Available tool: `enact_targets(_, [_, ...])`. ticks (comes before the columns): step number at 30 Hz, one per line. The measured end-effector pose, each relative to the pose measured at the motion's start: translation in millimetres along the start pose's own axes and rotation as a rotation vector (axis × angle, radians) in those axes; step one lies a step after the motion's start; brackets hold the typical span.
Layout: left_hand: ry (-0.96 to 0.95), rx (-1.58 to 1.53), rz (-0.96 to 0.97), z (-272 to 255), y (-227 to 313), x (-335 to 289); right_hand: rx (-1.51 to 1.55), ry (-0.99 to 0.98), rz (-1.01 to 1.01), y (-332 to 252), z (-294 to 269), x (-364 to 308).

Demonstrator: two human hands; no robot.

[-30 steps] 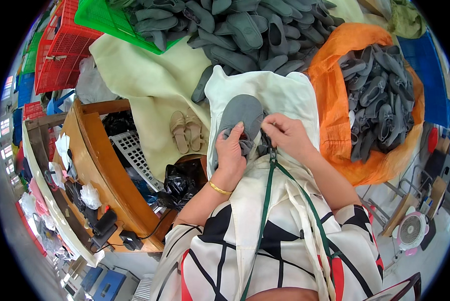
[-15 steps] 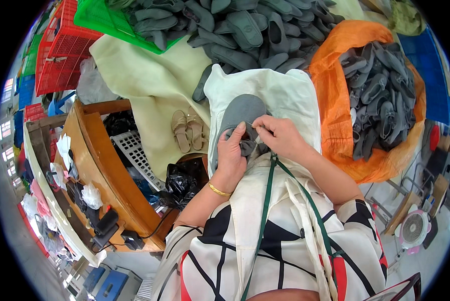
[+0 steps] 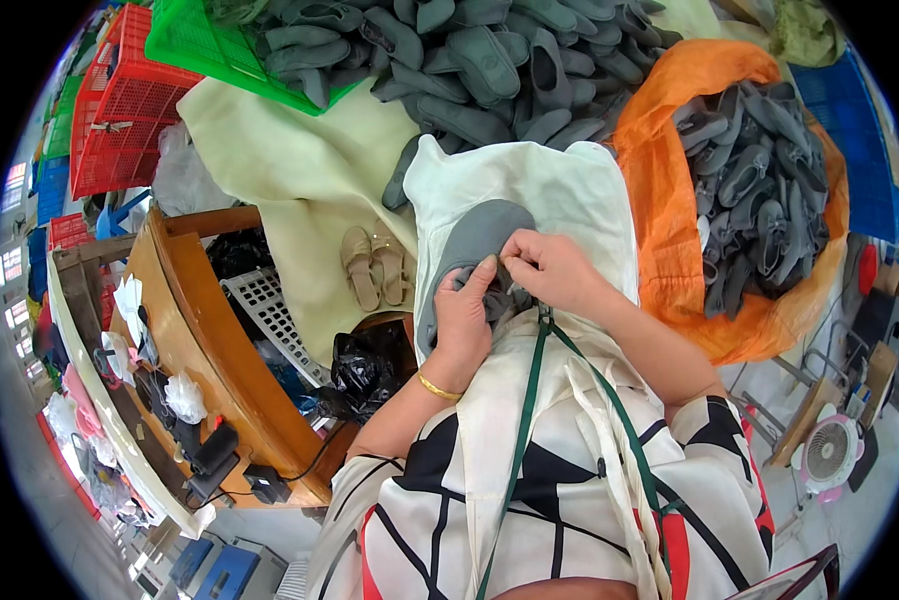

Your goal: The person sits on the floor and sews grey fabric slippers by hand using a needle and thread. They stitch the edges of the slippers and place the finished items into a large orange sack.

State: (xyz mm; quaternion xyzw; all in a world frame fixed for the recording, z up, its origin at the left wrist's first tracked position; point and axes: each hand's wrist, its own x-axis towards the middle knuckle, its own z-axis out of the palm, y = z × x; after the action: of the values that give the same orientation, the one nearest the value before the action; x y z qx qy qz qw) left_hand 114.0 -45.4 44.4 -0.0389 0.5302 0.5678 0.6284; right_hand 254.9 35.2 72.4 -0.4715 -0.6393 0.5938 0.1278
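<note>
A grey cloth shoe [image 3: 484, 228] lies on the white cloth [image 3: 569, 185] over my lap, its rounded toe pointing away from me. My left hand [image 3: 462, 312] is closed around the shoe's near part, thumb on top by the opening. At the right edge of that opening, my right hand [image 3: 551, 268] is pinched with its fingertips close to the left thumb. What the pinch holds is too small to make out. Darker material bunches in the shoe's opening between my hands, partly covered by them.
A heap of grey shoes [image 3: 479, 65] lies ahead beside a green crate [image 3: 204, 50]. To the right, an orange sack [image 3: 654, 190] holds more. Left are a wooden desk [image 3: 194, 330], a black plastic bag [image 3: 364, 360] and beige sandals [image 3: 374, 265]. A fan [image 3: 831, 450] stands at lower right.
My right hand has shifted slightly left, closer to the shoe and the left thumb. The shoe's toe has tilted a little and sits slightly lower in view.
</note>
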Motion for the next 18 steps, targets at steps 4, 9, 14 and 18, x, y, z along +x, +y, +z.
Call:
enact_targets(4, [0.027,-0.033,-0.025,2,6,3,0.025,0.024,-0.079,9,4,-2])
enact_targets(9, [0.026,-0.063,-0.069,1,6,7,0.02,0.046,-0.129,18,5,-2])
enact_targets(14, [0.039,-0.066,-0.083,-1,6,9,0.055,0.049,-0.157,20,6,-2])
enact_targets(18, [0.037,-0.08,-0.09,-1,7,10,0.046,0.052,-0.171,23,6,-3])
